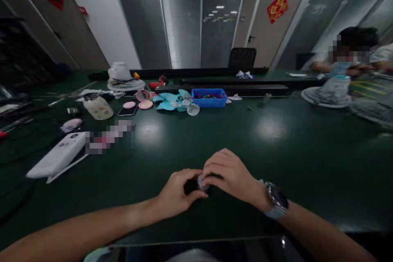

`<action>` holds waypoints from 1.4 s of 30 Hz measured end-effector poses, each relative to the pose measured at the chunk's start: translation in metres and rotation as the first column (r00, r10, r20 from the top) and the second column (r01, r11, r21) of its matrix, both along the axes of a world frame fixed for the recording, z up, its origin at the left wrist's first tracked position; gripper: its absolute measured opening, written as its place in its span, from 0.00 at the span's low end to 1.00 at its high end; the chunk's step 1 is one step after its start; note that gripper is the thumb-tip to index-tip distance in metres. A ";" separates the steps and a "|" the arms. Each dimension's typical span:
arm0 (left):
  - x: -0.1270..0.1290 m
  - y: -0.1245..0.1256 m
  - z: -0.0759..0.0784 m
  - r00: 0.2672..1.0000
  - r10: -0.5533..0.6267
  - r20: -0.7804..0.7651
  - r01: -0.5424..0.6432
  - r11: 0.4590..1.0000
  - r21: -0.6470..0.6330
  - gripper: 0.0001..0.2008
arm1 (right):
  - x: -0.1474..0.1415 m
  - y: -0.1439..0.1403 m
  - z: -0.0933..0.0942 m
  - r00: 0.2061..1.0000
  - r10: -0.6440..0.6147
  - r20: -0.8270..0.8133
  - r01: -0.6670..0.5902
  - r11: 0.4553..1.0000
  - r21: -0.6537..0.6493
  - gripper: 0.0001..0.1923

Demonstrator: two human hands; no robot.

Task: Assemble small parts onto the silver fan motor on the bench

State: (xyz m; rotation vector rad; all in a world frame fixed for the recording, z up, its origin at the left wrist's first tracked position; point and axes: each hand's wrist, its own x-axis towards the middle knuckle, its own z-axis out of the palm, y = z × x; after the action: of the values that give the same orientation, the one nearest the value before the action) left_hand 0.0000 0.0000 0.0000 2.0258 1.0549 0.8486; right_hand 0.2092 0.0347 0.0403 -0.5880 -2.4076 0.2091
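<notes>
A small round silvery object (201, 181) sits on the dark green table between my hands; its exact kind is too small to tell. My left hand (179, 192) curves around it from the left, thumb and index finger closed about its sides. From above and right, my right hand (225, 176) reaches over, with bent fingertips on its top. The fingers partly cover the object. A wristwatch (278, 196) is on my right wrist.
Light-blue fan blades (173, 100) and a blue bin (209, 97) of small parts lie ahead. At left are a patterned jar (98, 106) and a white boxy device (59, 153). A person (353, 53) works at far right beside fan parts (327, 94).
</notes>
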 end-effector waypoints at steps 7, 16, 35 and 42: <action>-0.001 0.006 0.004 0.999 -0.039 0.011 0.039 0.999 0.001 0.19 | 0.007 0.001 0.001 0.992 -0.025 -0.126 0.014 0.996 -0.088 0.06; -0.006 0.014 -0.001 0.987 -0.139 0.075 0.139 0.990 -0.002 0.20 | 0.044 0.042 -0.031 0.985 -0.024 0.168 0.047 0.989 -0.137 0.06; 0.002 0.010 0.004 0.992 -0.122 0.011 0.122 0.992 -0.016 0.22 | 0.046 0.031 -0.028 1.000 -0.029 0.004 0.029 0.950 -0.312 0.06; 0.002 0.006 0.004 0.987 -0.164 -0.005 0.164 0.985 0.046 0.21 | 0.015 -0.011 -0.019 0.965 0.002 -0.263 -0.115 0.903 -0.413 0.07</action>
State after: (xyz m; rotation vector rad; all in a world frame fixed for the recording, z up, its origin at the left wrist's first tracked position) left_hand 0.0025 0.0059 0.0035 2.1188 0.8626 0.7921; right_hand 0.2244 0.0239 0.0210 -0.6351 -2.1323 0.8052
